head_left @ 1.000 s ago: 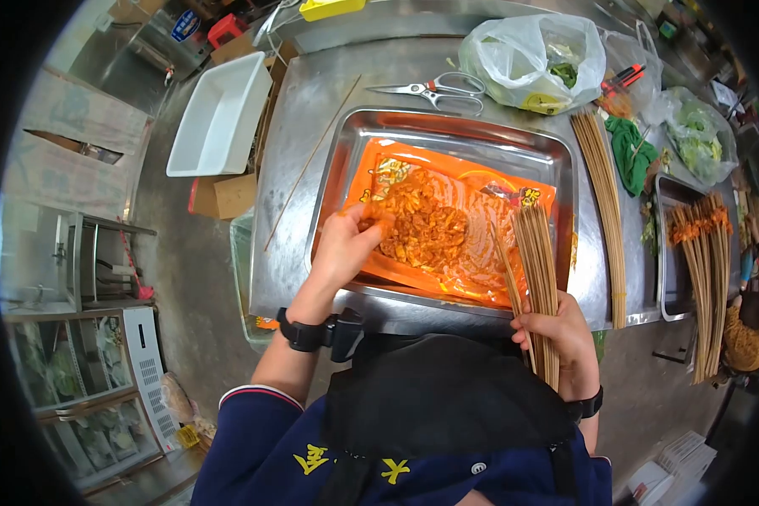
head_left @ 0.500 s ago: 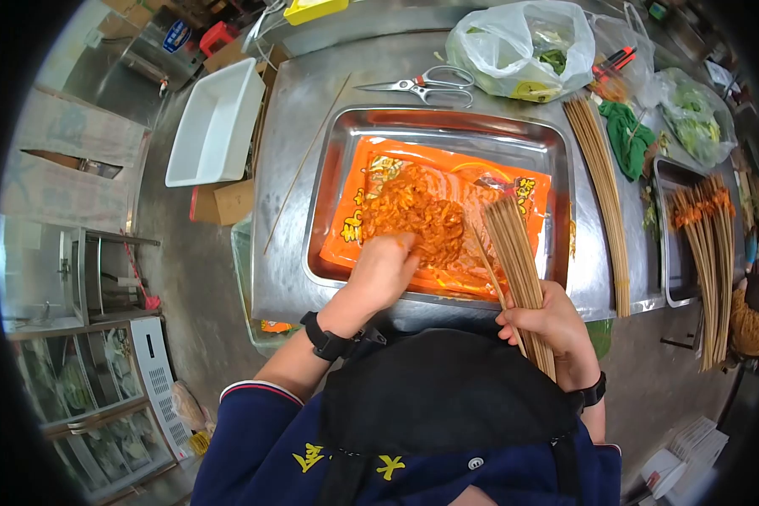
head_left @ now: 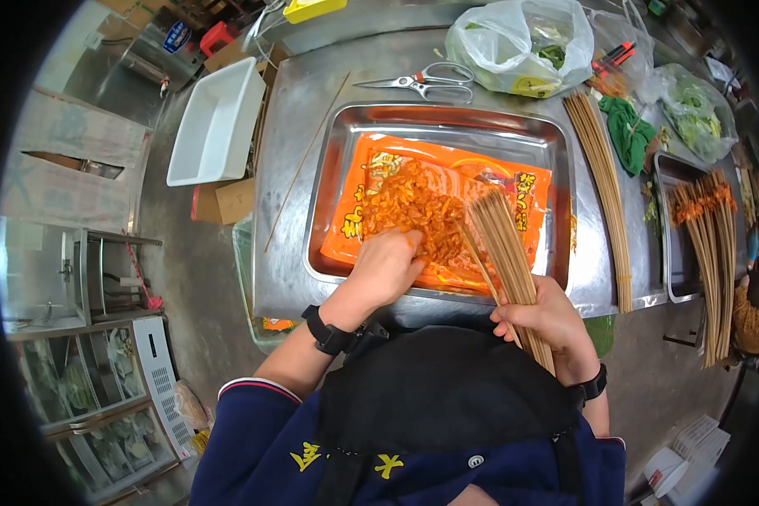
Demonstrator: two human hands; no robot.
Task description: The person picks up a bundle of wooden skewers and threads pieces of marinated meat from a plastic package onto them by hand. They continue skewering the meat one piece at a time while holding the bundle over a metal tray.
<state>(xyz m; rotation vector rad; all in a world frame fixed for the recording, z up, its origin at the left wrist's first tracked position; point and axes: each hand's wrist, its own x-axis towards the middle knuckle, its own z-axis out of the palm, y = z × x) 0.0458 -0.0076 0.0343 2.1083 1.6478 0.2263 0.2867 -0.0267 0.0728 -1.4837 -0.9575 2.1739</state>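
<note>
Red-orange marinated meat in small pieces lies heaped on an open orange printed bag inside a steel tray. My left hand is at the near edge of the heap, its fingers curled closed on some meat; the fingertips are partly hidden. My right hand is wrapped round a thick bundle of bamboo skewers, tilted with the upper ends over the tray. One single skewer stands slightly apart from the bundle, under my right thumb, its tip close to the meat.
Scissors and a lone skewer lie on the steel table. To the right are more skewers, a green cloth and a tray with loaded skewers. A plastic bag of greens sits behind; a white tub is left.
The skewer bundle in my right hand has tipped a little to the left, bringing the single skewer's tip closer to the heap. My left hand has moved only slightly, still at the meat.
</note>
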